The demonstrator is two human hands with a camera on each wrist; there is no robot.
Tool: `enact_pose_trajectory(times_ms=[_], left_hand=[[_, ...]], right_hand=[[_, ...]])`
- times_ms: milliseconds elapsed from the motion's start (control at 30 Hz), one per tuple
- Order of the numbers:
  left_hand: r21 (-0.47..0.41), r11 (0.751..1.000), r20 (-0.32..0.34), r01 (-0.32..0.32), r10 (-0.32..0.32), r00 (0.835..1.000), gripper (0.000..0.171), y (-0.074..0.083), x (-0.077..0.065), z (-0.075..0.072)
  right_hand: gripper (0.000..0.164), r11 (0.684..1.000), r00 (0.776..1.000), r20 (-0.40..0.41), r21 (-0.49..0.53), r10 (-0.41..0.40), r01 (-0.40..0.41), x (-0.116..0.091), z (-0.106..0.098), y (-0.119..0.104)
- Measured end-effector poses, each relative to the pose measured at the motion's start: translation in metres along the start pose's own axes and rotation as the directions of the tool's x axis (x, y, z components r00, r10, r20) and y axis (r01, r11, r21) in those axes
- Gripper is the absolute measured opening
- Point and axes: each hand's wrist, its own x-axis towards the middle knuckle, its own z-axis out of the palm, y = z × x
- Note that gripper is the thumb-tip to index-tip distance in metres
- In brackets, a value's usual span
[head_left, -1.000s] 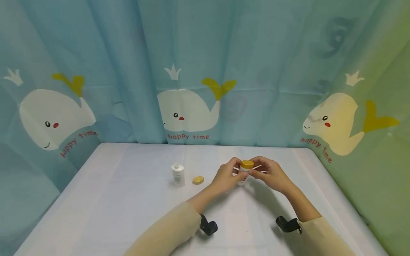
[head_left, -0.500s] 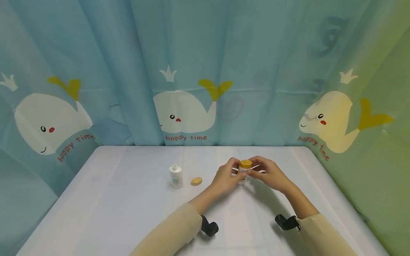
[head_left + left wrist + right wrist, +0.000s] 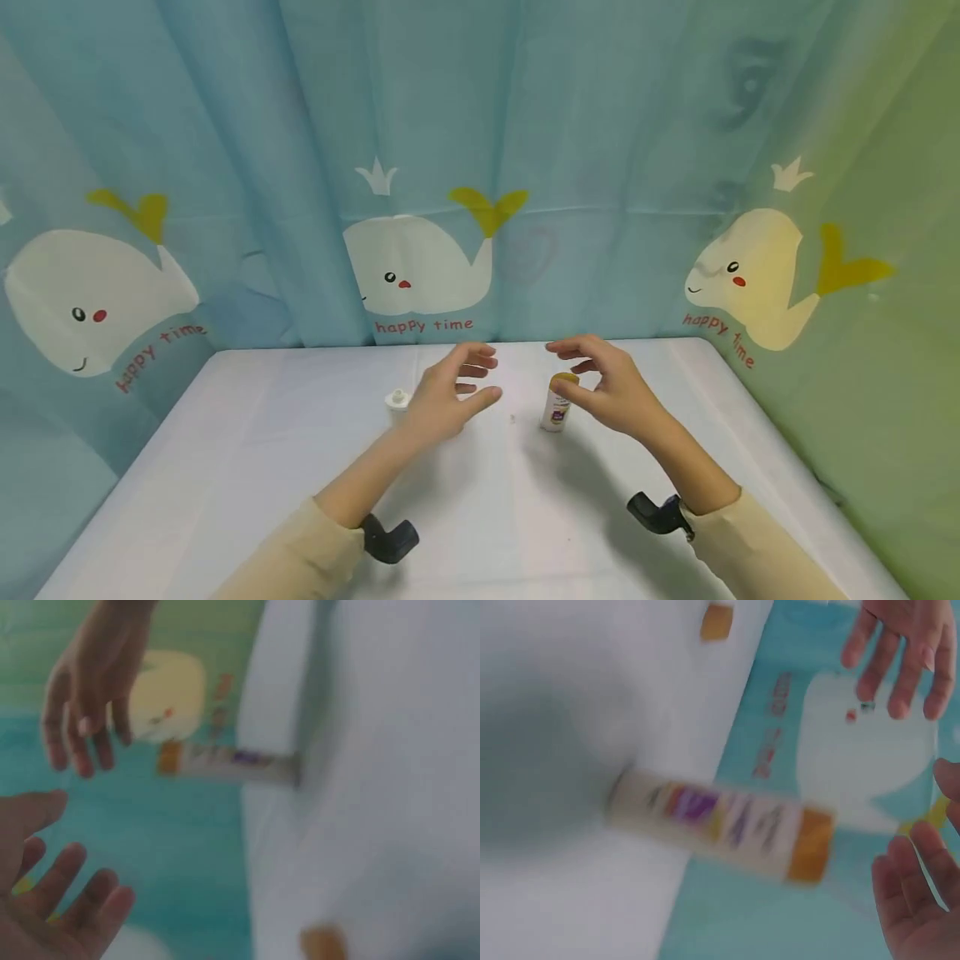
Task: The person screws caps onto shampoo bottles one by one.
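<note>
A white bottle point(image 3: 555, 410) with a gold cap and a printed label stands upright on the table. My right hand point(image 3: 611, 387) is just behind and right of it, fingers spread and loosely bent, holding nothing; in the head view its thumb overlaps the cap. My left hand point(image 3: 442, 400) hovers farther left with fingers apart and nothing in them. It partly covers a second white bottle point(image 3: 397, 402), which has no cap on its neck. A loose gold cap point(image 3: 717, 622) lies on the table, blurred in the wrist views and hidden behind my left hand in the head view.
A white cloth covers the table point(image 3: 247, 467). Behind it hangs a blue-green curtain point(image 3: 600, 150) printed with whales. Black wrist mounts point(image 3: 390, 540) sit at both sleeve cuffs.
Both hands have let go of the gold-capped bottle, which now stands alone. The left hand has moved left toward the uncapped bottle; the right hand has drawn slightly away with its fingers opened.
</note>
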Motion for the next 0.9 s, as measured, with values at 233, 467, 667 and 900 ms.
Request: enact_pose_trajectory(times_ms=[233,467,667,900], left_hand=[[0.139,0.990,-0.054,-0.037,0.045,0.998,0.048,-0.010,-0.028,-0.059],[0.159,0.987,-0.062,0.038,-0.028,0.998,0.056,-0.046,-0.048,-0.086],[0.070,0.989,-0.032,0.130,-0.128,0.991,0.062,-0.078,-0.057,-0.090],[0.060,0.974,0.006,0.217,-0.218,0.976,0.066,-0.100,-0.063,-0.082]], right_hand=[[0.045,0.998,0.971,0.229,-0.006,-0.065,0.068,0.017,0.038,-0.025],[0.045,0.996,0.923,0.383,-0.064,-0.038,0.068,0.029,0.086,-0.025],[0.046,0.979,0.892,0.451,-0.194,0.035,0.059,0.037,0.117,-0.019],[0.047,0.960,0.867,0.487,-0.279,0.107,0.038,0.040,0.140,-0.014]])
